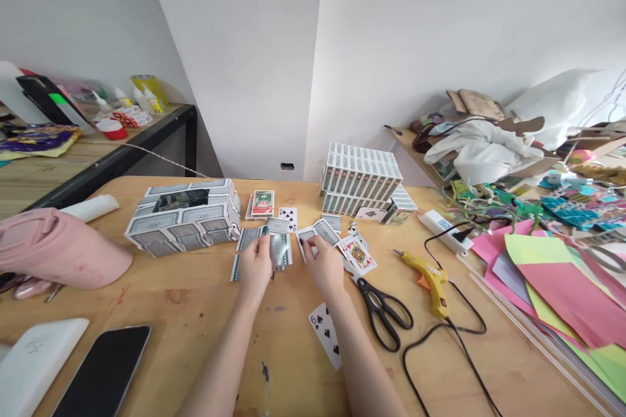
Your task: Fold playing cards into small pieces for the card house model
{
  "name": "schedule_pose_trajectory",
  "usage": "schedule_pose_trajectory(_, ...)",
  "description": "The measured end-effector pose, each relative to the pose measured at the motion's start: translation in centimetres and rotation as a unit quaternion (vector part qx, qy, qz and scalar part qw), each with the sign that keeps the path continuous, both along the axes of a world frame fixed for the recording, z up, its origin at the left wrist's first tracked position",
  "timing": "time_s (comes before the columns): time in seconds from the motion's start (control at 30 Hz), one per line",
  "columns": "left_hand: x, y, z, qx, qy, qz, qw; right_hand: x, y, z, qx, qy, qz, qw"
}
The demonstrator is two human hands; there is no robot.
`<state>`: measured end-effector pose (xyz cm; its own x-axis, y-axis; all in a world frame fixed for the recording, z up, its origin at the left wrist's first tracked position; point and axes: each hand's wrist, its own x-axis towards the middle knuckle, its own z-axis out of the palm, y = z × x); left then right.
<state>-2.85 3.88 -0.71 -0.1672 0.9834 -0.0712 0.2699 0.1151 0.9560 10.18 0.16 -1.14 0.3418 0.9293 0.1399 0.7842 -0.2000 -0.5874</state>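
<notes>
My left hand [257, 257] pinches a small stack of playing cards [280, 249], blue-grey backs up, thumb on top. Loose cards [243, 240] lie under and left of it. The fingers of my right hand [323, 265] are closed in a pinch at the edge of a face-down playing card [305, 235]; another face-down card [327, 232] is just beyond. To the right lie a face card [358, 253] and black-handled scissors [384, 313], blades partly hidden. A six of spades [323, 333] sits partly under my right forearm.
A card-covered box [183, 225] with a top opening stands left; stacked card boxes [362, 176] stand at the back. A yellow glue gun [430, 280], its cord, a power strip [446, 231] and coloured paper [567, 300] are right. A phone [105, 371] lies front left.
</notes>
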Motion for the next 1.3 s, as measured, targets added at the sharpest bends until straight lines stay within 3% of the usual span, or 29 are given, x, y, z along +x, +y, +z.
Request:
schedule_pose_trajectory(0.17,-3.3,1.5,0.2,-0.003,0.045,-0.062,0.997,0.4,0.0,0.2,-0.116,-0.071,-0.017,0.991)
schedule_pose_trajectory(0.27,-4.7,1.9,0.5,-0.017,0.100,-0.106,0.989,0.3,0.1,0.3,-0.142,-0.088,-0.015,0.986)
schedule_pose_trajectory(0.33,-5.2,1.9,0.8,-0.009,0.159,-0.092,0.983,0.3,0.1,0.3,-0.151,-0.099,-0.011,0.984)
schedule_pose_trajectory(0.47,-5.3,1.6,1.4,0.116,0.304,-0.033,0.945,0.6,0.0,0.4,-0.114,-0.100,-0.004,0.989)
schedule_pose_trajectory(0.53,-4.9,1.4,1.7,0.160,0.333,-0.030,0.929,0.8,0.0,0.5,-0.105,-0.099,-0.004,0.990)
schedule_pose_trajectory(0.73,-3.5,0.8,1.2,0.154,0.285,-0.151,0.934,0.7,0.1,0.9,-0.156,-0.148,0.019,0.976)
schedule_pose_trajectory(0.93,-1.7,0.1,0.6,0.147,0.251,-0.205,0.935,1.5,0.0,1.3,-0.085,-0.122,0.001,0.989)
schedule_pose_trajectory(1.1,0.7,-1.2,-0.8,0.205,0.284,-0.257,0.901,4.2,-0.3,1.8,0.001,0.017,-0.082,0.997)
schedule_pose_trajectory(1.2,2.2,-1.8,-2.1,0.228,0.317,-0.283,0.876,5.6,-0.3,1.8,0.061,0.104,-0.114,0.986)
schedule_pose_trajectory(1.3,3.1,-2.0,-2.8,0.230,0.339,-0.272,0.871,6.5,-0.5,1.6,0.092,0.158,-0.126,0.975)
